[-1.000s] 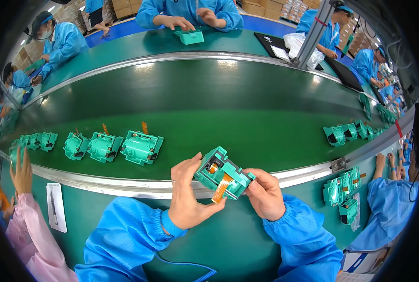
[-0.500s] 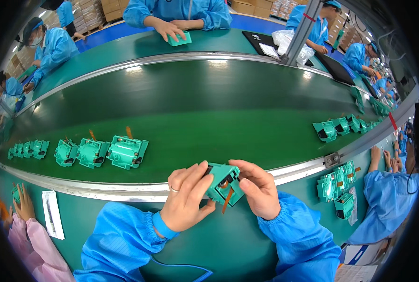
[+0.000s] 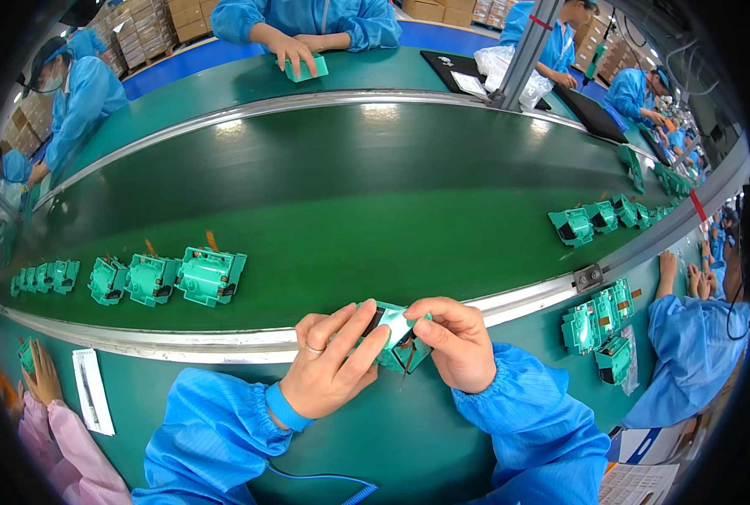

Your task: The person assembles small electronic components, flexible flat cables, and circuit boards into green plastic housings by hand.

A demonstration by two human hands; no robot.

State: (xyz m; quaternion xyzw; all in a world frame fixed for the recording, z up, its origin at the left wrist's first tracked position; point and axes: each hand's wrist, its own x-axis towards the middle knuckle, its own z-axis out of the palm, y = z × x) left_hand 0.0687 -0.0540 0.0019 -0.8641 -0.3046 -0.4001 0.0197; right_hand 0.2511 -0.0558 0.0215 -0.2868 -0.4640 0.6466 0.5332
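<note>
Above the front rail of the belt, a green plastic housing (image 3: 414, 357) with dark inner parts and a thin flex ribbon is held in the air between both hands. My left hand (image 3: 328, 358), with a ring and a blue wrist strap, wraps its fingers round the housing's left side. My right hand (image 3: 457, 343) is closed at its upper right edge, thumb and forefinger pinched together there. A pale, shiny patch shows on the top face beside the right fingertips; whether it is film or glare I cannot make out. The fingers cover much of the housing.
Similar green housings (image 3: 210, 276) stand in rows on the green belt (image 3: 349, 227), left and right. More housings (image 3: 595, 322) lie on the bench at right. A white packet (image 3: 93, 392) rests at left near a pink-sleeved person. Co-workers in blue sit across the belt.
The housing has been tipped so its top face shows more and its ribbon appears thinner. My right thumb and forefinger have closed together at its edge. The scene has shifted slightly left.
</note>
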